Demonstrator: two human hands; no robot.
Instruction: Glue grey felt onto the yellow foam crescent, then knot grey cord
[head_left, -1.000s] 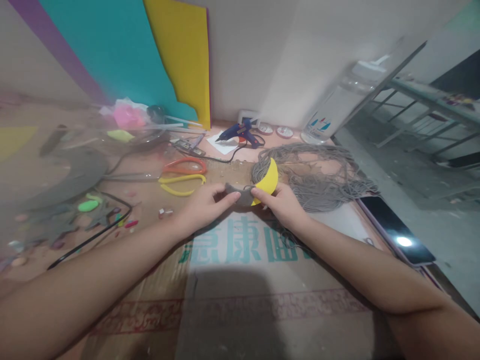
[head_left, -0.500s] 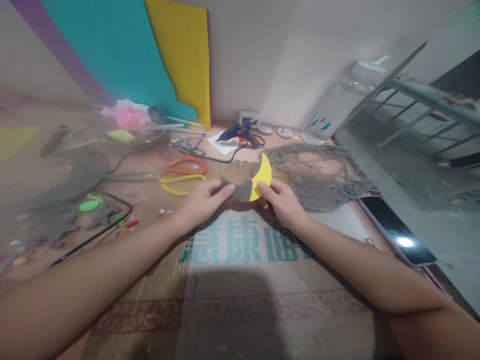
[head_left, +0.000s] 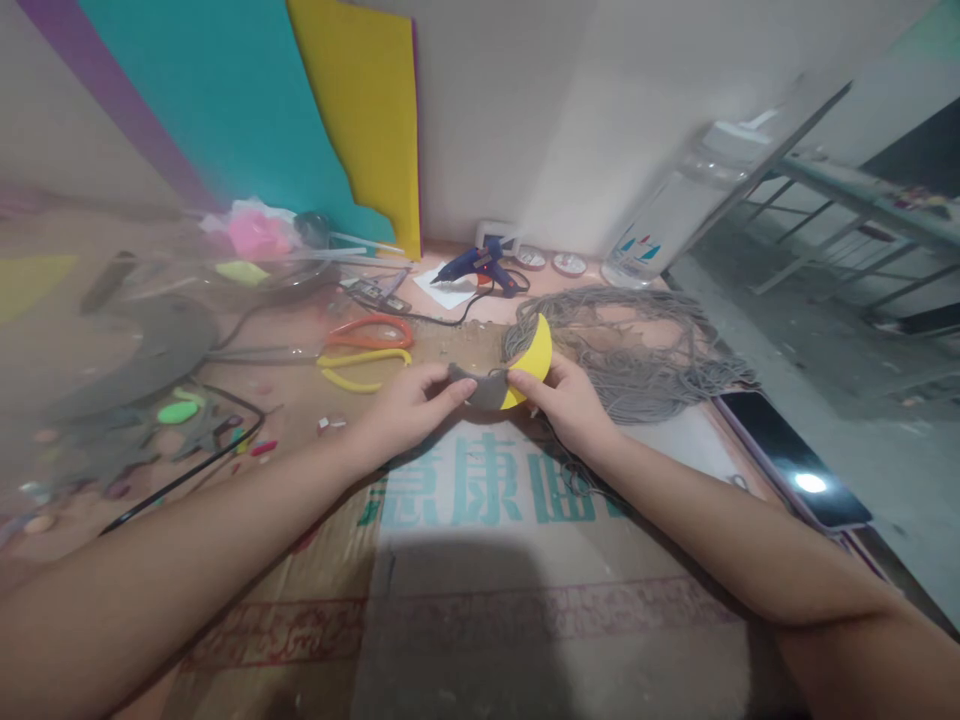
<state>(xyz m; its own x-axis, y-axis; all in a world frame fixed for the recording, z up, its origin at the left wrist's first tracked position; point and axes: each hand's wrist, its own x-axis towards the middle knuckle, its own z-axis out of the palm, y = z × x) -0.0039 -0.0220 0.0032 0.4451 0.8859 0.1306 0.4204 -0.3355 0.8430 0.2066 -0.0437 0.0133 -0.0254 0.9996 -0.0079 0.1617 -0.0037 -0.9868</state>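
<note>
Between my two hands is a crescent-shaped cutout [head_left: 534, 352], bright yellow on its right part and covered with grey cord on its left. My left hand [head_left: 409, 405] pinches the grey-covered end between thumb and fingers. With its thumb on top near the border of grey and yellow, my right hand [head_left: 564, 398] grips the other part. Fingers beneath the crescent are mostly hidden. Loose grey cord [head_left: 652, 370] lies in a tangled bundle just beyond my right hand. Scissors [head_left: 367, 333] with one orange and one yellow handle lie left of the crescent.
A blue glue gun [head_left: 480, 264] rests at the back by the wall. A clear bottle [head_left: 675, 205] stands at the back right, and a phone [head_left: 795, 460] lies at the right edge. A grey crescent [head_left: 161, 350] and small coloured bits are at left. Coloured sheets [head_left: 367, 110] lean on the wall.
The crescent has shifted slightly down and right and turned a little. My right thumb has slid left on it, toward the grey part. My left hand still grips its end.
</note>
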